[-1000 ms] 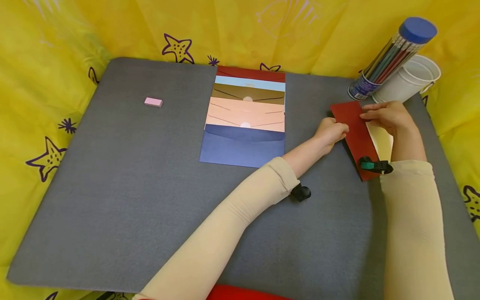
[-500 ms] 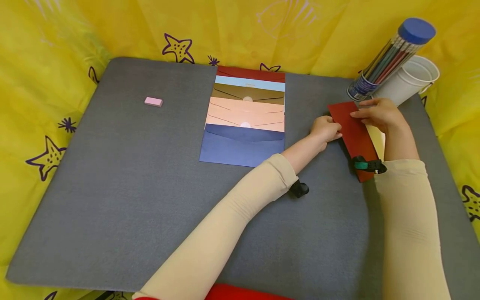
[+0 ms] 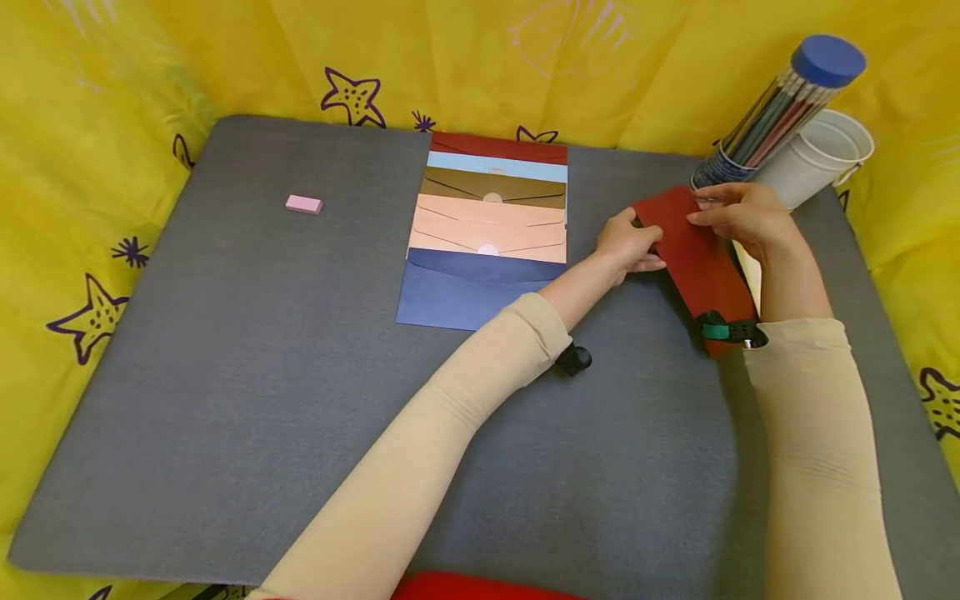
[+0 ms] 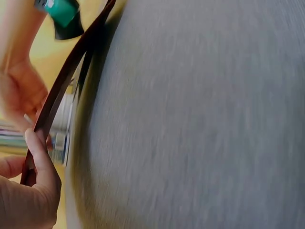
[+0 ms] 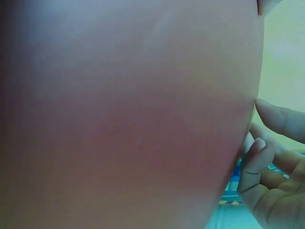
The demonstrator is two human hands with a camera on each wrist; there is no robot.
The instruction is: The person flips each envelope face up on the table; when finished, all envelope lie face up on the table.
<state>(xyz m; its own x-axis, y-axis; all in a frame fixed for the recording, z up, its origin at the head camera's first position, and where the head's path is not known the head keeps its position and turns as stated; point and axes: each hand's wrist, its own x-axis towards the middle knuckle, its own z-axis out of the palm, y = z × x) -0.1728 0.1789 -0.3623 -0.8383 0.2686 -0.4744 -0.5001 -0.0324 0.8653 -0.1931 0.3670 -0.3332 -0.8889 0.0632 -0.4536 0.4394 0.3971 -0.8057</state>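
Note:
A dark red envelope (image 3: 697, 258) is lifted off the right part of the table. My left hand (image 3: 626, 242) pinches its upper left edge, thumb on top. With thumb and fingers, my right hand (image 3: 753, 221) pinches the upper right edge. Seen edge-on in the left wrist view, the red envelope (image 4: 66, 71) bends between the hands. It fills most of the right wrist view. Something pale cream (image 3: 750, 275), mostly hidden, shows beneath the right wrist. To the left, overlapping envelopes lie in a column, from red at the back to a dark blue envelope (image 3: 450, 292) in front.
A tube of pencils (image 3: 780, 112) with a blue lid stands at the back right, just behind the right hand. Beside it is a white bucket (image 3: 817, 158). A pink eraser (image 3: 303, 204) lies on the grey table (image 3: 225, 375), far left. Yellow cloth (image 3: 450, 50) hangs behind.
Both hands have shifted left, toward the column of envelopes, bringing the red envelope with them. The envelope now bows upward more, and less of the cream piece shows.

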